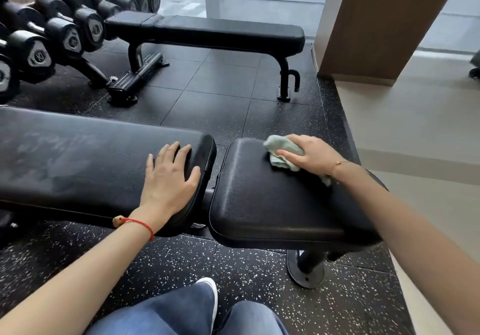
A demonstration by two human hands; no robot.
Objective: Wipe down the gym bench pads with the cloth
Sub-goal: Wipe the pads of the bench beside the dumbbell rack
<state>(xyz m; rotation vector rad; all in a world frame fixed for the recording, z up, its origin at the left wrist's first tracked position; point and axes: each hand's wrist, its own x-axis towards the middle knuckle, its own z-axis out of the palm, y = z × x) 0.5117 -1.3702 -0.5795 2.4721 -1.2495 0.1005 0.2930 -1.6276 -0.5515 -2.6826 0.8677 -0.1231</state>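
**Wiping the Small Seat Pad**

The floor (pixel 220 95) is dark rubber with little white dots. At the back stands another bench (pixel 207 31), long and flat. Next to it on the left is a rack of dumbbells (pixel 52 35). Nobody is touching them.

Up close is the bench being cleaned. It has two black pads with a gap between them. The long pad (pixel 78 158) is on the left. It has pale smudgy marks on top, maybe dust or drying streaks. I cannot tell which. The short pad (pixel 259 199) is on the right. It sits on a round foot (pixel 306 272) on the floor.

The person's knees in blue jeans (pixel 181 314) are at the bottom, just in front of the bench.

The left hand (pixel 168 178) lies flat on the end of the long pad, by the gap. Its fingers are straight and spread. It holds nothing. It looks like it is just leaning there to keep steady.

The right hand (pixel 309 155) is on the far part of the short pad. Its fingers curl over the cloth (pixel 283 152) and press it down on the pad. The cloth is pale green and scrunched up. Some of it pokes out from under the wrist.

So the step now looks like wiping the short pad, at its far edge. Most of that pad, the part near the knees, may still need a wipe. Next, the right hand should keep pushing down and pull the cloth toward the near edge, then go side to side. After that, the long pad probably needs wiping too, and the left hand will have to move out of the way.
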